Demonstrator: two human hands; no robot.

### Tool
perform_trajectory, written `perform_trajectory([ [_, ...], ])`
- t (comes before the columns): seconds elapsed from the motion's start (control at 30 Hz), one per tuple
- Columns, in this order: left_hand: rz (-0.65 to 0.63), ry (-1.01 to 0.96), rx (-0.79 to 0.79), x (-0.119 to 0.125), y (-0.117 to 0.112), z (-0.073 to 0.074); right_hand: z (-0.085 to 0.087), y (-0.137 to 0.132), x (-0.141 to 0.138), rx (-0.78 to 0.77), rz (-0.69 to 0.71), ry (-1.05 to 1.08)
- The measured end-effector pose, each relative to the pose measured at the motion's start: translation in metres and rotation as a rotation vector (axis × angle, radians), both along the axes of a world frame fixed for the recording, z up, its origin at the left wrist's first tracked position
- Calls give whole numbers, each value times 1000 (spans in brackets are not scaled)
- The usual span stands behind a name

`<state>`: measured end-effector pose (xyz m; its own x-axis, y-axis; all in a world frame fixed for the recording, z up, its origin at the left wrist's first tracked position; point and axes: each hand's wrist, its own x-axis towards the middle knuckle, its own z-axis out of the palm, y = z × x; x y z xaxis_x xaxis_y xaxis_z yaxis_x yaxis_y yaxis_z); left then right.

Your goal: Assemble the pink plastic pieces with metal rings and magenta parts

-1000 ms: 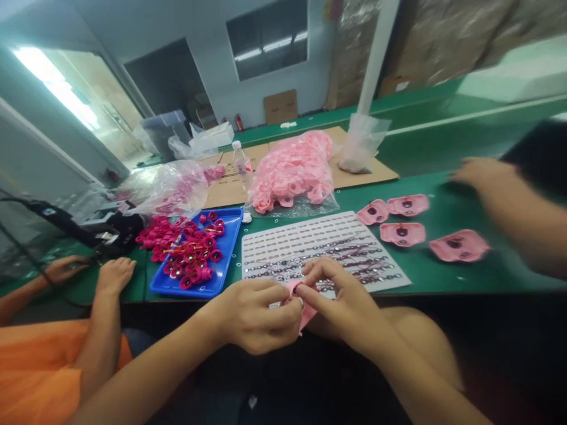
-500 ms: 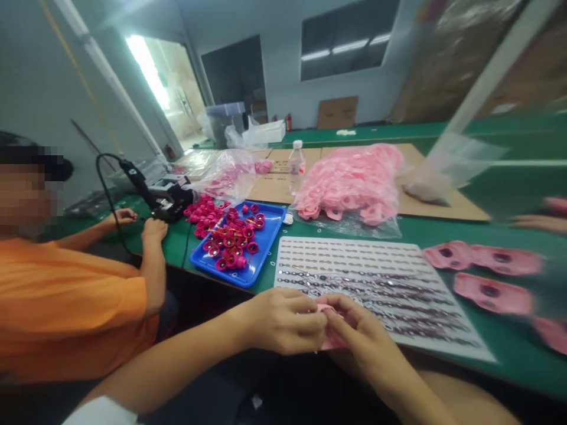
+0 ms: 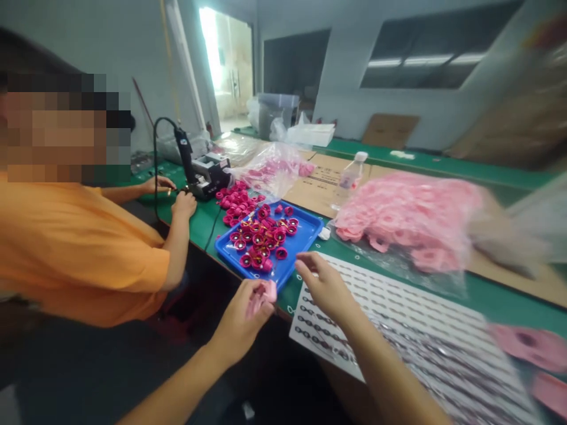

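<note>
My left hand is closed around a light pink plastic piece, held just off the table edge in front of the blue tray. The fingers cover much of this piece. My right hand is over the near left corner of the white board, beside the tray's right edge. Its fingers are slightly bent and apart, with nothing visible in them. In the blue tray lie several dark pink round cups with small parts inside. Rows of small dark linked pieces cover the board.
A person in an orange shirt works at the left beside a black device. Behind the tray are more dark pink parts and a bottle. A bag of light pink parts lies beyond the board; pink shells lie right.
The view has swung left. My hands, together on the pink piece before, are now apart. My left hand keeps the piece, while my right hand has let go and moved toward the blue tray.
</note>
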<state>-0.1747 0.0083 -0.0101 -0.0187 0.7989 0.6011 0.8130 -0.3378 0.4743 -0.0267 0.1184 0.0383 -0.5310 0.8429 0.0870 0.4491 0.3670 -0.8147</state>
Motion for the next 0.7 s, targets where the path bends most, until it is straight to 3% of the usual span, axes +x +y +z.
perform_trajectory([
  [0.1,48,-423,-155,-8,-9,-25,-20,34,-29,294,-103,-289],
  [0.23,16,-637,-120,-7,-14,-43,-39,48,-51,366,-90,-408],
  [0.4,66,-690,-192,-5,-10,-35,-46,44,-54,372,-7,-428],
  [0.53,80,-511,-179,-6,-6,-29,-47,41,-55,339,71,-424],
  [0.7,12,-584,-84,-9,-2,-37,-46,38,-49,326,148,-414],
])
